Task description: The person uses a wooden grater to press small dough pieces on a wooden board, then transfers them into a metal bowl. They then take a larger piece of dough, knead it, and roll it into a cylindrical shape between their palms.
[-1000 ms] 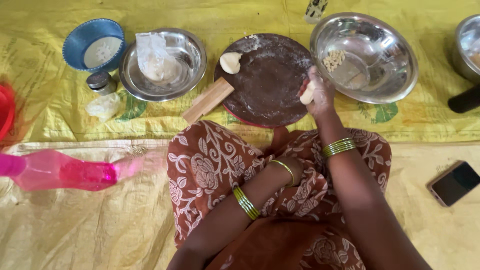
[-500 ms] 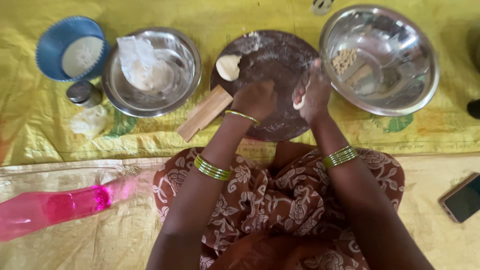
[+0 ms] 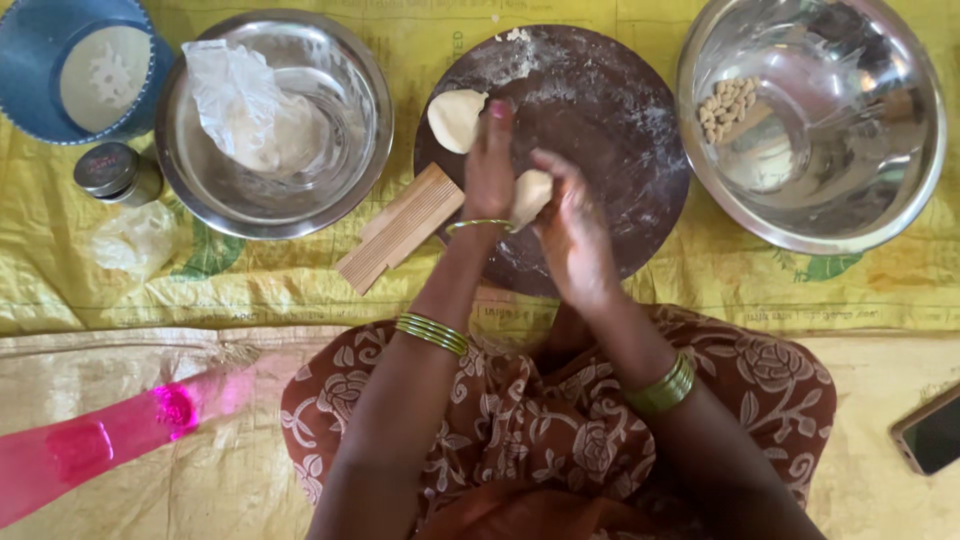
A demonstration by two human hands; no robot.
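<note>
My left hand (image 3: 489,165) and my right hand (image 3: 570,222) are pressed together around a pale lump of dough (image 3: 531,193) above a round dark rolling board (image 3: 590,110). The fingers of both hands close on the dough. A second, flattened piece of dough (image 3: 455,118) lies on the board's left edge, just beside my left fingertips. A ridged wooden block (image 3: 400,228) leans against the board at its lower left. Bangles sit on both wrists.
A steel bowl (image 3: 275,200) holding a crumpled plastic bag stands at the left. At the right a larger steel bowl (image 3: 900,180) holds several small pale pieces. A blue bowl (image 3: 40,40), a small jar (image 3: 115,172), a pink bottle (image 3: 100,445) and a phone (image 3: 930,430) lie around on the yellow mat.
My left hand came up from my lap to the board and met my right hand. Both hands now hold the dough nearer the board's lower left.
</note>
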